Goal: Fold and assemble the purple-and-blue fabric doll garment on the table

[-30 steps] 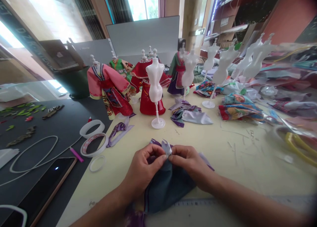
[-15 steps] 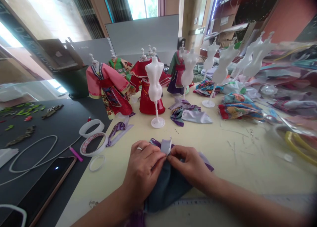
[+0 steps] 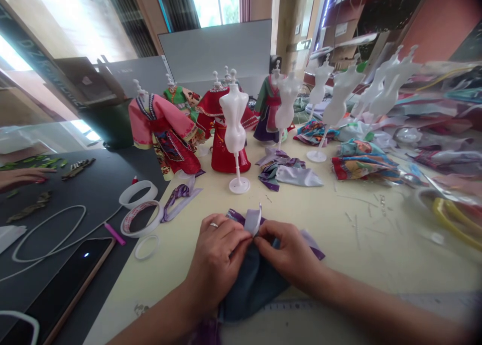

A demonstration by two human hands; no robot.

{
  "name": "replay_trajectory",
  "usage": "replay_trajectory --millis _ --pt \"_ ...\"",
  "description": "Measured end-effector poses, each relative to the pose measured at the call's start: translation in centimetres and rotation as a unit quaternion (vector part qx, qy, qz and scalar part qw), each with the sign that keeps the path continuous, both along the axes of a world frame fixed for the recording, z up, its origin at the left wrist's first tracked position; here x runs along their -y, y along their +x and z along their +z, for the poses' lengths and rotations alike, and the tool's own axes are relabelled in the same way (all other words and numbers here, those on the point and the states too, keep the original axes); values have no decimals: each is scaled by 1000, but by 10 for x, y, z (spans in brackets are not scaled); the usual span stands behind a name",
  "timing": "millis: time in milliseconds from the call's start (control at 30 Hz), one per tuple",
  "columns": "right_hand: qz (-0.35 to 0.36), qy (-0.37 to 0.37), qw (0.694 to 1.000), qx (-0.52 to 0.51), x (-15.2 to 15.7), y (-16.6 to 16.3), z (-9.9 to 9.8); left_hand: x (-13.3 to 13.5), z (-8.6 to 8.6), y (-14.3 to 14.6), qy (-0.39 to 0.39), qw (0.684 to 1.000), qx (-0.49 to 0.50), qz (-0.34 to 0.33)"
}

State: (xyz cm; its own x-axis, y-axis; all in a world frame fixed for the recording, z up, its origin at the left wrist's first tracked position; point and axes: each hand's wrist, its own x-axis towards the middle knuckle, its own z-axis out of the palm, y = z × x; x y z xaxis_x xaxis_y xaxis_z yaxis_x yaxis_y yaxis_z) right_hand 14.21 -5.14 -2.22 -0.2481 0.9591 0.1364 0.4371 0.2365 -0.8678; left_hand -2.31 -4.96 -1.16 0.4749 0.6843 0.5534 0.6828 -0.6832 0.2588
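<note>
A small doll garment (image 3: pixel 251 284) of grey-blue cloth with purple edging lies low in the middle of the table. My left hand (image 3: pixel 220 257), a ring on one finger, pinches its upper part. From the other side my right hand (image 3: pixel 288 247) pinches the same spot, with thumb and forefinger almost touching the left fingertips. A pale lilac strip (image 3: pixel 253 220) stands up between the two hands. The exact point where the fingers meet the cloth is partly hidden. Straight ahead of my hands stands a bare white mini mannequin (image 3: pixel 234 129).
Dressed mannequins, one in a pink robe (image 3: pixel 165 129), stand behind; bare ones stand to the right. Tape rolls (image 3: pixel 141 219), a phone (image 3: pixel 71 290) and a cable lie left. Fabric pieces (image 3: pixel 367 159) and yellow-handled scissors (image 3: pixel 454 222) lie right. Another person's hand (image 3: pixel 28 177) reaches in far left.
Another person's hand has come in at the far left over the dark table. My own hands keep the same pinch on the garment, and the view has shifted very slightly.
</note>
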Motion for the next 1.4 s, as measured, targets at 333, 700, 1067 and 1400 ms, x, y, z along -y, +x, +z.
replay_trajectory --millis 333,700,1067,1400 --pt "0 -35 999 -27 -2 -1 -1 1 -2 3 10 999 36 2" --pt "21 -133 982 -134 -7 1 0 1 -4 2 -10 998 59 12" --pt "20 -129 981 -142 -5 0 -3 0 -3 3 -1 998 62 2" --pt "-6 -23 1000 6 -2 -1 -1 3 0 3 21 1000 -6 2"
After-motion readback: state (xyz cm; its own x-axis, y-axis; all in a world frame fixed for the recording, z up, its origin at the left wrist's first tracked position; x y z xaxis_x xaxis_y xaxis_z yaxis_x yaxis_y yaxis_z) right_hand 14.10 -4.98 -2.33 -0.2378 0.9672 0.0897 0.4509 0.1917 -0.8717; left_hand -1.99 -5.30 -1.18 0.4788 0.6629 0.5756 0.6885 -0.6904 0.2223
